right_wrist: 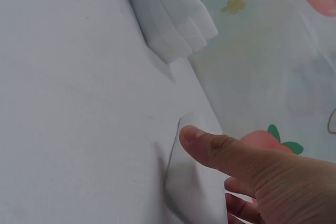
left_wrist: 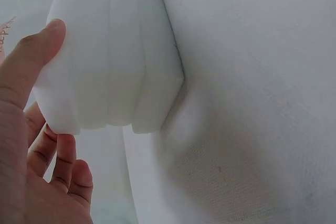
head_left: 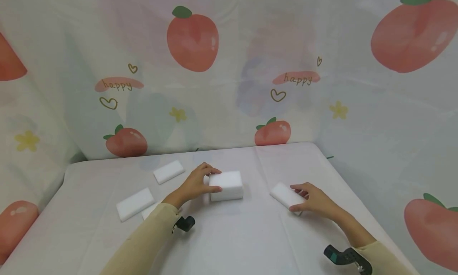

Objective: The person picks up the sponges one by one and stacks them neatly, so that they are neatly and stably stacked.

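Note:
A stack of white sponge blocks stands near the middle of the table, several layers high and slightly uneven at the sides. My left hand spans the top layer from the left, thumb on the near side and fingers on the far side. In the left wrist view the thumb presses the edge of the top sponge. To the right, a single white sponge lies at a slant. My right hand grips it across its width, thumb at the near end and fingers over the far edge.
Two loose white sponges, one farther back and one nearer, lie on the left of the table. Another sponge is partly hidden behind the left forearm. A fruit-print curtain hangs behind the white-covered table.

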The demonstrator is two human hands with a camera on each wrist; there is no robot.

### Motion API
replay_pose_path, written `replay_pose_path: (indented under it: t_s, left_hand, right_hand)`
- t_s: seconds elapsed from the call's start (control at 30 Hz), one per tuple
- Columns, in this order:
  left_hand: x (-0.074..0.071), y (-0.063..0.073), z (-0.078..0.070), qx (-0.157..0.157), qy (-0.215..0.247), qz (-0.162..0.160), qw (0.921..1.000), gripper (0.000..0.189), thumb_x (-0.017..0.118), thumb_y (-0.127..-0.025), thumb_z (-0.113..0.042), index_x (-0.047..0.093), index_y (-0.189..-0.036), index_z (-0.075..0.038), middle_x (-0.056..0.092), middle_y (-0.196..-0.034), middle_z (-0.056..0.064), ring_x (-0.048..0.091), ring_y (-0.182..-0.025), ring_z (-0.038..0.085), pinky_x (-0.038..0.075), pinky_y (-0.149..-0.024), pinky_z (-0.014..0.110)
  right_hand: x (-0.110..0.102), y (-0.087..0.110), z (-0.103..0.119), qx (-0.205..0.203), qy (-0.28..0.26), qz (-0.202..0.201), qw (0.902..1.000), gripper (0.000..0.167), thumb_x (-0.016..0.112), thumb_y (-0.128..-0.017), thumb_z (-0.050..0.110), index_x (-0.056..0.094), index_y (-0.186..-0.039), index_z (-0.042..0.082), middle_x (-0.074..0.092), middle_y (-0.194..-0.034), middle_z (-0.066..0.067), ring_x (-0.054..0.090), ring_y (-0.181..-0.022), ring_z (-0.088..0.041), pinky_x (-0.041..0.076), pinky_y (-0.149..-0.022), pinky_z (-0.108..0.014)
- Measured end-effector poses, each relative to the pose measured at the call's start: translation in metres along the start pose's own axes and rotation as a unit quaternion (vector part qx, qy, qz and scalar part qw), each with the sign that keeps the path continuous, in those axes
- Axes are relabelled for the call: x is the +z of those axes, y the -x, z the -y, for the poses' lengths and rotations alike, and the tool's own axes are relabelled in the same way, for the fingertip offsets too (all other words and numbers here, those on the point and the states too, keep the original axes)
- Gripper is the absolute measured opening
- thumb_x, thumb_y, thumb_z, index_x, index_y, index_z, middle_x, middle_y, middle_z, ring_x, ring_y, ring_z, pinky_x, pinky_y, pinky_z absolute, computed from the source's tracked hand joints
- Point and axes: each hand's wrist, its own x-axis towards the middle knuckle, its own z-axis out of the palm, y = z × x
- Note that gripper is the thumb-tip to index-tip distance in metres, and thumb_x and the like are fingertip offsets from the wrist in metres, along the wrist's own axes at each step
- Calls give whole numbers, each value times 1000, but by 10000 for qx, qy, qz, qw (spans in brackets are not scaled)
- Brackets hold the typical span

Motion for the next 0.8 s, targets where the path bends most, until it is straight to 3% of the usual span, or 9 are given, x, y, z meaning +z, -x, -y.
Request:
replay_pose_path:
  t_s: [0.27, 0.8]
  left_hand:
    - [1, 0, 1, 35, 20, 8, 10000, 54, 87, -74, -31, 67, -123, -16, 55, -110, -3, 51, -104, 17, 45, -89, 36]
    - [1, 0, 1, -37, 72, 46, 10000, 55, 87, -74, -31, 67, -123, -16, 55, -111, -3, 51, -104, 17, 45, -89, 36]
  right_hand:
    - [7, -1, -2, 70, 176, -111, 9998, 78, 89, -69, 34, 58, -131, -1, 60, -112, -17, 56, -97, -29, 50, -76, -42]
    - [15, 1, -4, 295, -13, -309, 9991, 75, 88, -71, 30, 57, -131, -3, 58, -122, -24, 57, -106, -38, 51, -85, -52]
